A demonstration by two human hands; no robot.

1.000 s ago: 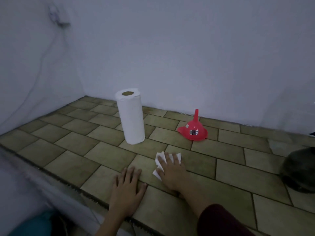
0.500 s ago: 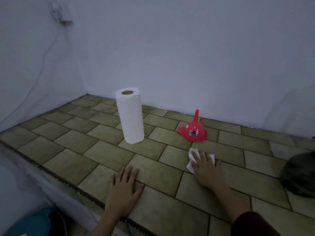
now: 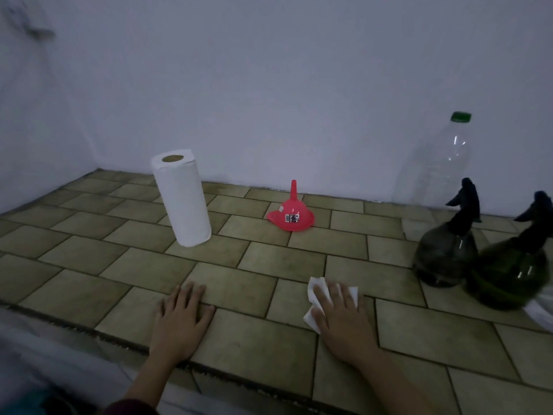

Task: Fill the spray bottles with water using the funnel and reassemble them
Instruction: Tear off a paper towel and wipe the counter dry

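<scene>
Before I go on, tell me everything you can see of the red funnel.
The red funnel looks like glossy plastic. It stands upside down, wide mouth flat on the tiled counter, narrow spout pointing up. A small barcode sticker is on its cone. It sits near the back wall, right of the paper towel roll. Neither hand touches it.

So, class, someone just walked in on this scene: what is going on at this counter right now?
A person is wiping the tiled counter. Their right hand presses flat on a folded white paper towel, while the left hand rests flat on the tiles. Behind stand a paper towel roll and a red funnel, mouth down. At right sit two dark spray bottles, heads on, before a clear plastic bottle.
</scene>
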